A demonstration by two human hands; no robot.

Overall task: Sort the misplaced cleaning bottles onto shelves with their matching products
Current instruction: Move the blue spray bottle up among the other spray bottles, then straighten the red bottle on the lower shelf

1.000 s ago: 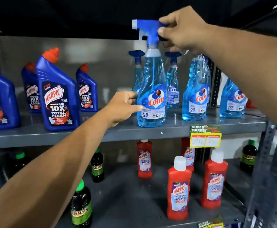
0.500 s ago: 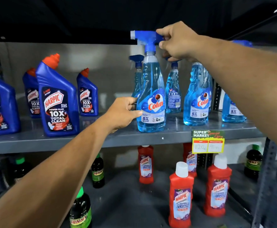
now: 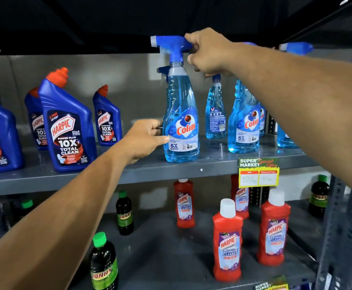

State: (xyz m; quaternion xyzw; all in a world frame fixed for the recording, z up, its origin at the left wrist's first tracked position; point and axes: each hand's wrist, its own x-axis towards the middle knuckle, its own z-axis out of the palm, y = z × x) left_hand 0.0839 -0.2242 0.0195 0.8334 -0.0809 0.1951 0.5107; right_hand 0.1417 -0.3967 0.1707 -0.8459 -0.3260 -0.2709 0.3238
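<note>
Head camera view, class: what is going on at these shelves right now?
A person is handling a blue Colin spray bottle standing near the front edge of the upper shelf. The right hand grips its trigger head, and the left hand steadies its lower body. More Colin bottles stand to its right, blue Harpic bottles to its left. Red Harpic bottles sit on the shelf below.

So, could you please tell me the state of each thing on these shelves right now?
Front Colin bottle: upright on the shelf, held.
Right hand: gripping its spray head.
Left hand: touching its body.
Other Colin bottles: upright.
Blue Harpic bottles: upright, capped.
Red Harpic bottles: upright, capped.
Sunny bottles: upright, capped.
</note>
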